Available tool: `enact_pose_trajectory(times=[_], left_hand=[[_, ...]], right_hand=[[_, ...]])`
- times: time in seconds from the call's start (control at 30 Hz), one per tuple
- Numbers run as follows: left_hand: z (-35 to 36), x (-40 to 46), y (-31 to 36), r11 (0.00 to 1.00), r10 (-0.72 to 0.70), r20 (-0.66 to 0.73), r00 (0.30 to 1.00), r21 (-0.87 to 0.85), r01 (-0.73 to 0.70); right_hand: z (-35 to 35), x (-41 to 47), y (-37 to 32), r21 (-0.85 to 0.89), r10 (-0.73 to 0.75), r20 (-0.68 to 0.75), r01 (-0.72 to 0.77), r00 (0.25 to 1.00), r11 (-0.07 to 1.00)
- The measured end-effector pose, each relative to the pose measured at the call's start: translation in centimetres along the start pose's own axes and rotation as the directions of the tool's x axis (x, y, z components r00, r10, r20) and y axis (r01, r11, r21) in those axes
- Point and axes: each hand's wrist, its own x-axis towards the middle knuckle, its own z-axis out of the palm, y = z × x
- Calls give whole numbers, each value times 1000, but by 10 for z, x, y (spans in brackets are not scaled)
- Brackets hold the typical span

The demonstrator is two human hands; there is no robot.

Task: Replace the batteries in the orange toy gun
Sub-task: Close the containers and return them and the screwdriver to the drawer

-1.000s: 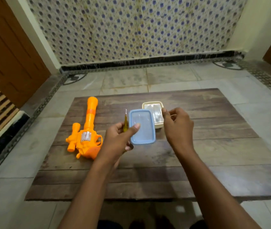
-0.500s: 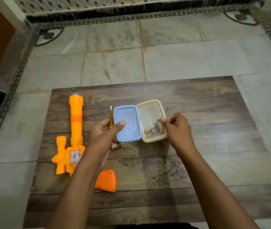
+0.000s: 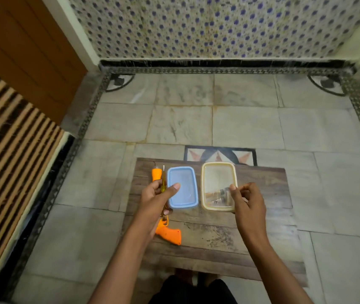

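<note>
**Screwdriver in the left hand, right hand at the box**

Head view: the left hand [image 3: 157,199] grips a yellow-handled screwdriver [image 3: 163,183], blade toward 12 o'clock. The orange toy gun [image 3: 167,232] lies on the wooden table [image 3: 262,227], partly hidden under that hand. At 3 o'clock of the blue lid [image 3: 182,187], the right hand [image 3: 248,201] pinches the cream container [image 3: 218,170] at its rim.
</note>
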Motion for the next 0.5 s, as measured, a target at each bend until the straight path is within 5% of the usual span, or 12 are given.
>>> enact_pose_trajectory(times=[0.27,0.5], left_hand=[[-58,-98,51,984,61,-159,985,-156,-86],[-151,-141,46,959,78,-362,929,-226,-168]], right_hand=[[10,-58,-90,5,-148,183,149,972,989],[88,-105,-120,49,-246,404,247,881,968]])
